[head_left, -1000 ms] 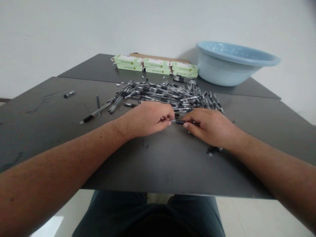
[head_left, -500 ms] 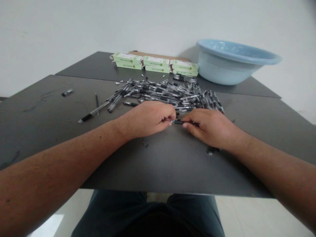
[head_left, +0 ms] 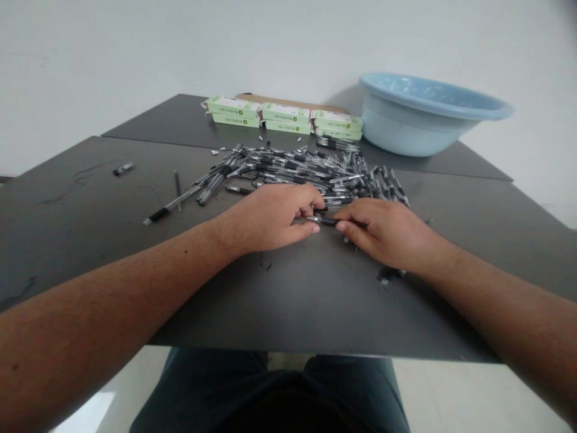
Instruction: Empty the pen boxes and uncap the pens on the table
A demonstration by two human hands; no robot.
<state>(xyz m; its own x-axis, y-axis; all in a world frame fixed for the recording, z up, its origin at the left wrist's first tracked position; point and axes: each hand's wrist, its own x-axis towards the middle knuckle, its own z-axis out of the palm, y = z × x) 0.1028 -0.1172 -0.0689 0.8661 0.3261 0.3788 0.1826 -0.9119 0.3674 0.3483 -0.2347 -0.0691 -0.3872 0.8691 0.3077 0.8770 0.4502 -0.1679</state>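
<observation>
A pen [head_left: 325,221] with a black grip and a silvery tip lies across the gap between my hands, its tip to the left. My right hand [head_left: 388,231] is closed on the pen, thumb and fingers pinching the dark part, and the pen's rear end is hidden in the palm. At the pen's tip is my left hand [head_left: 282,213], its thumb stretched out and apart from the bent fingers. Whether it touches the tip I cannot tell. Just behind both hands spreads a heap of clear and black pens [head_left: 297,165].
Pale green boxes [head_left: 286,120] stand stacked in two layers at the back. Right of them is a light blue basin [head_left: 406,123]. A loose pen [head_left: 158,214] and a small clear-and-black piece [head_left: 123,169] lie at left. Dark bits [head_left: 388,275] sit by my right wrist.
My left thumb and fingers have parted from their pinch at the pen's tip, and more of the tip shows. My right hand stays in nearly the same place with the pen.
</observation>
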